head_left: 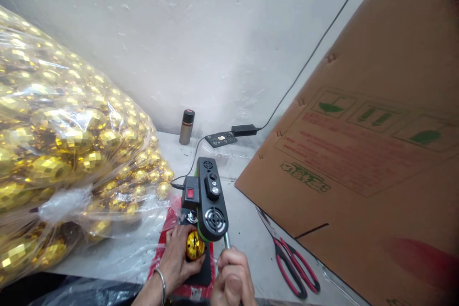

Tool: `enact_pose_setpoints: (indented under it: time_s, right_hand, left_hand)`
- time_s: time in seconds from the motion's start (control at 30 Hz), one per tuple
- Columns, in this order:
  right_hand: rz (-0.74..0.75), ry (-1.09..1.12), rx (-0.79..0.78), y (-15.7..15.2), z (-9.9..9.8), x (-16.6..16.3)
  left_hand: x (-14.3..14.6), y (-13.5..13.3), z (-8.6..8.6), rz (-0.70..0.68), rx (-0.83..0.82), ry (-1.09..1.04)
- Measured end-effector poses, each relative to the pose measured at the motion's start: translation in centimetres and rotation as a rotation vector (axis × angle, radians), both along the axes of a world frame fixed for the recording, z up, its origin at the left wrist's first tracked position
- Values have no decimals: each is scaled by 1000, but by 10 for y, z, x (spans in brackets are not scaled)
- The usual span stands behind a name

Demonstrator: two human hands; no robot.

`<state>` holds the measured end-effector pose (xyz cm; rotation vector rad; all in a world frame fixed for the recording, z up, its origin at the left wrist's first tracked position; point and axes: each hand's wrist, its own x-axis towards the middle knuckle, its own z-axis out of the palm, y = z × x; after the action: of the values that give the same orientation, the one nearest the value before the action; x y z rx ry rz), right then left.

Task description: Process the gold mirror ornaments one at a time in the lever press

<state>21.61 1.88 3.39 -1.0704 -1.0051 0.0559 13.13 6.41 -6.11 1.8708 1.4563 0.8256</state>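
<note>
A gold mirrored ball ornament (pixel 195 245) rests at the black base of a small bench drill press (pixel 211 198), below its belt housing. My left hand (pixel 176 253) is wrapped around the ball's left and near sides, thumb and fingers closed on it; a metal bangle circles that wrist. On the right, my right hand (pixel 233 275) grips the press's metal lever (pixel 227 240) in a fist. The drill's tip is hidden under the housing. A red switch (pixel 190 193) shows on the black box at the machine's left side.
A large clear bag of gold balls (pixel 71 124) bulges at left. To the right lean a big cardboard box (pixel 358 143) and red-handled scissors (pixel 294 263). By the wall stand a metal bottle (pixel 186 127), a black adapter (pixel 244 130) and its cord. Red plastic (pixel 158 258) lies beneath the press.
</note>
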Motion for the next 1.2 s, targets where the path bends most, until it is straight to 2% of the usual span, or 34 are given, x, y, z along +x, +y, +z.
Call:
enact_pose_setpoints:
  time_s: [0.2,0.4,0.57,0.7,1.0,1.1,1.2]
  right_hand:
    - [-9,-65,-12,0,-4,6]
    - [46,-267,83,4,-9,23]
    - [14,-164,67,6,-8,18]
    - [30,-181,135,10,-13,18]
    - [19,-157,153,12,-16,17]
    - [13,-168,116,10,-26,16]
    - [32,-249,146,12,-44,20]
  left_hand:
    - [0,0,0,-1,-5,9]
    - [-1,1,-6,-8,24,15]
    - [0,1,-10,9,45,23]
    - [1,1,-7,13,22,12]
    - [2,3,-2,-15,-3,-26]
    - [2,3,-5,-18,10,-29]
    - [1,2,-7,-10,30,-30]
